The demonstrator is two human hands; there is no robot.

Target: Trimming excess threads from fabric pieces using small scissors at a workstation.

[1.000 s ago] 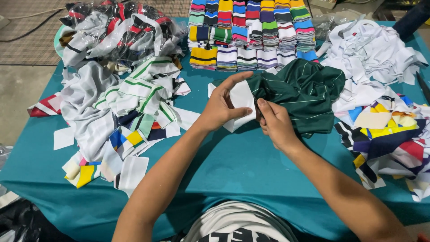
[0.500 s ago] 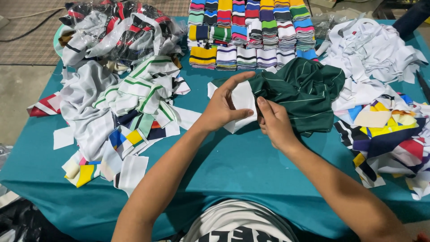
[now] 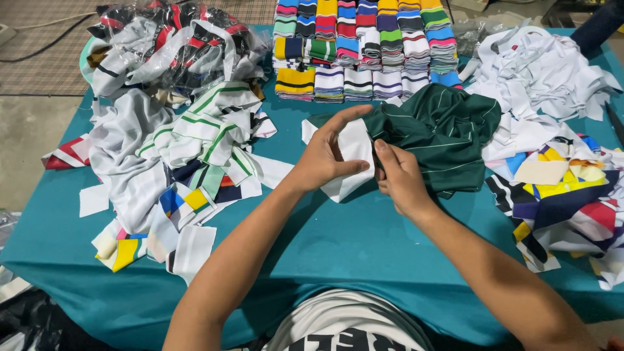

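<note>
- My left hand point(image 3: 323, 158) still pinches the white rectangular fabric piece point(image 3: 351, 159), index finger now stretched out.
- My right hand point(image 3: 398, 179) grips the dark green pinstriped cloth point(image 3: 442, 130), unmoved on the teal-covered bench point(image 3: 364, 240).

Bare forearms, white printed shirt point(image 3: 351, 325)

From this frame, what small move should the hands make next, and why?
Probably peel the white fabric piece clear of the dark green striped cloth: the left hand pinches the white piece while the right hand grips the seam where they meet.
</note>
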